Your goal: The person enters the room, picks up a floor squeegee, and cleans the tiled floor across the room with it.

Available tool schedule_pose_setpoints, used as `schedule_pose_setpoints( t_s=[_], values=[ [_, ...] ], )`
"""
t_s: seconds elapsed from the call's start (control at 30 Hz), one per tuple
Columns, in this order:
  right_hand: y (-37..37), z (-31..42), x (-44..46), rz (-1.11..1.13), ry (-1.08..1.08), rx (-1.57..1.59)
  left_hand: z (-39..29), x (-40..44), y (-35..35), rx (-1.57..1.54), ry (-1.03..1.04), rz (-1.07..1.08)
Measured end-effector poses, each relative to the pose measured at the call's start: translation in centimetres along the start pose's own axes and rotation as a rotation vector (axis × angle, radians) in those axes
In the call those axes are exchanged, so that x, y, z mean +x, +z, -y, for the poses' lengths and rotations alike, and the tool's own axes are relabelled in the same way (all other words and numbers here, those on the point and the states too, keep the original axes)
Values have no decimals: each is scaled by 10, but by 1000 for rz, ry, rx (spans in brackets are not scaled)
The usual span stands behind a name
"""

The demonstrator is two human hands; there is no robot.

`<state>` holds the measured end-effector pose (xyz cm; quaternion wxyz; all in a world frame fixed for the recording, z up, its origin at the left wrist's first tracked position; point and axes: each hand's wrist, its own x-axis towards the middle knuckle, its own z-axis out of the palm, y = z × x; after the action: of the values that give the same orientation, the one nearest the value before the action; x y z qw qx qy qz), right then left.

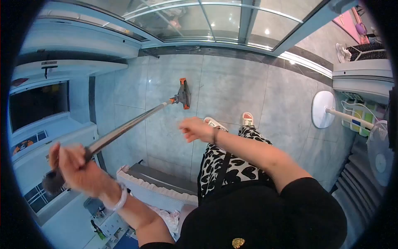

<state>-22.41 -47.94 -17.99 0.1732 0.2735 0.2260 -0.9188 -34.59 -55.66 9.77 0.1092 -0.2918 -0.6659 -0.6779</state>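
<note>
My left hand [78, 168], blurred at the fingers and with a pale bangle on its wrist, is wrapped round the upper end of a mop [132, 123]. The mop's metal pole slants down and away to the right. Its grey head with orange ends [184, 94] rests on the tiled floor ahead of my feet. My right hand [197, 129] hangs in front of my body, apart from the pole. Its fingers are loosely curled in, with nothing visible in them.
A glass sliding door [199, 25] runs along the far side. On the right stands a fan [379, 153] on a round white base [323, 110]. A low couch [161, 182] is behind me to the left. Another person's legs [365, 53] show at the upper right.
</note>
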Motion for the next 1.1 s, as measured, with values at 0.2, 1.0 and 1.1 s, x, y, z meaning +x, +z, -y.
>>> schedule_pose_setpoints(
  t_s=[0.2, 1.0, 1.1],
  values=[
    [-86, -25, -6, -594, -62, 43, 77, 35, -62, 76, -82, -92],
    [-36, 24, 168, -748, 47, -136, 130, 179, -237, 55, 2, -194],
    [-24, 40, 194, -743, 29, -112, 95, 239, -284, 139, 239, 245]
  ],
)
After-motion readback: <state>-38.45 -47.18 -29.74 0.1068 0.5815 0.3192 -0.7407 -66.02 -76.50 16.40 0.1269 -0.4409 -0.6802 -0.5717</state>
